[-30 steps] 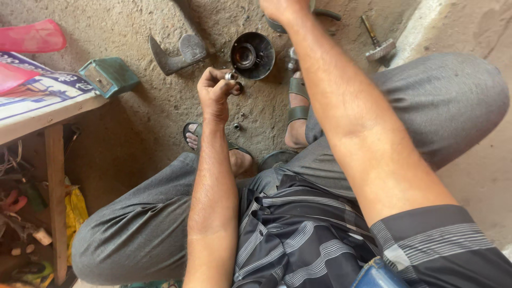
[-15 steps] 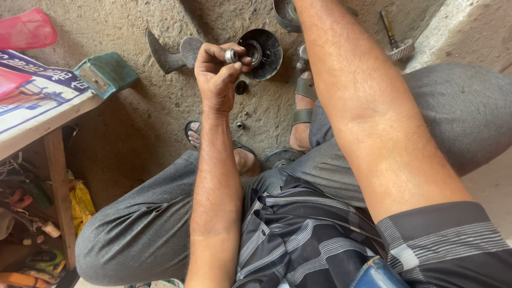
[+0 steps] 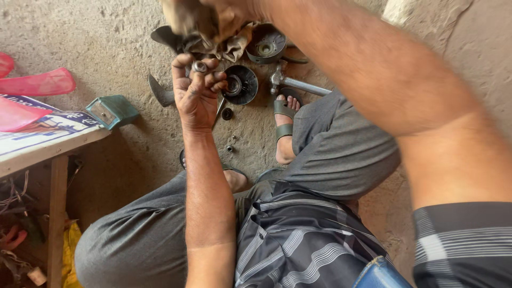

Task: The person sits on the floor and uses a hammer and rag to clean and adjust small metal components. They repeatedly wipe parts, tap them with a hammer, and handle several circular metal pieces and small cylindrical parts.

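Grey metal shows between the fingertips of my left hand (image 3: pixel 198 93): a small round bearing (image 3: pixel 200 66), pinched between thumb and fingers and held up in front of me. A moment ago this hand was lower and nearer the dark round housing (image 3: pixel 241 84) on the concrete floor (image 3: pixel 106 48); it has since lifted the bearing clear, so the part is now apart from the housing, above and to its left in view.

My right hand (image 3: pixel 194 21) has swung in from the upper edge and is now just above the bearing, blurred with motion. It seems closed on a dirty rag (image 3: pixel 234 45), though the blur keeps me from being sure of the grip. Judging by this, the small part is about to be wiped or checked.

Beside the housing lie a second round cup (image 3: pixel 265 45), a hammer (image 3: pixel 296 84), and small loose rings (image 3: pixel 227 113). A wooden desk (image 3: pixel 48 149) stands at my left.
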